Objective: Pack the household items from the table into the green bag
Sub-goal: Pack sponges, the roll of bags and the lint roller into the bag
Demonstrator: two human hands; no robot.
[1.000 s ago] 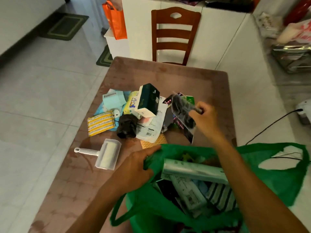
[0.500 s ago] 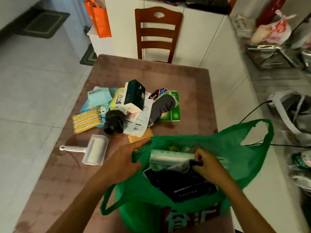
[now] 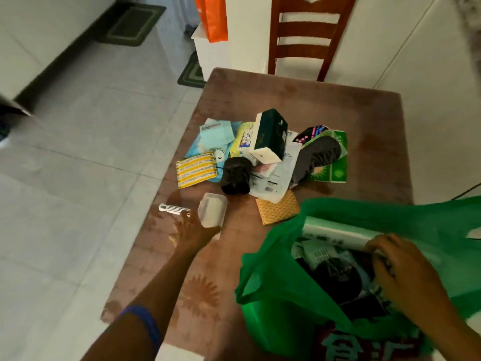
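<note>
pale floor tiles and a wooden chair (image 3: pixel 304 37) frame a brown desk (image 3: pixel 364 121) strewn with household items. the left hand (image 3: pixel 194 234) reaches out over the desk, fingers spread and blurred, its tips touching the near end of a lint roller (image 3: pixel 212 213) whose handle sticks out to the hand's left; whether it has a grip on the roller cannot be told. just beyond that hand lie a black roll (image 3: pixel 235 175), a yellow striped pack (image 3: pixel 196 169) and a dark green box (image 3: pixel 270 134) atop the pile. the right hand (image 3: pixel 400 272) is down inside the mouth of the green bag (image 3: pixel 286 259), fingers curled over the packed items, beside a pale green roll (image 3: pixel 338 231) lying just past its fingertips.
</note>
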